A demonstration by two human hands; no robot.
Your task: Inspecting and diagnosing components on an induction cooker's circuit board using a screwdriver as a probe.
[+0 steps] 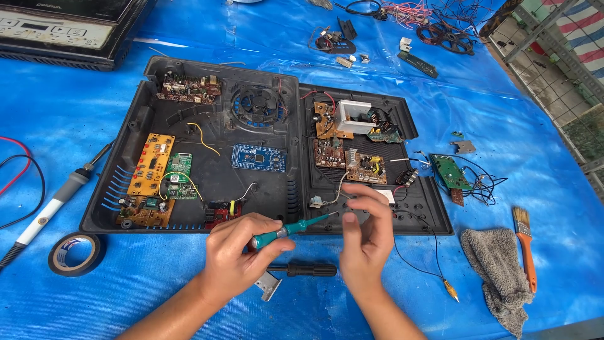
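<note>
Head view, left to right: soldering iron (53, 204) and tape roll (76, 253) lie by the tarp's (541, 113) left edge; open black casing (207, 182) with circuit boards sits mid-tarp. Left hand (236, 255) is closed around a green screwdriver (290, 230), tip pointing right at the casing's front edge. Right hand (365, 233) has its fingertips pinched together near the tip; too small to tell what they hold. Risk: the tip could slip onto the loose wires just beside it, or a small part could drop into the casing.
</note>
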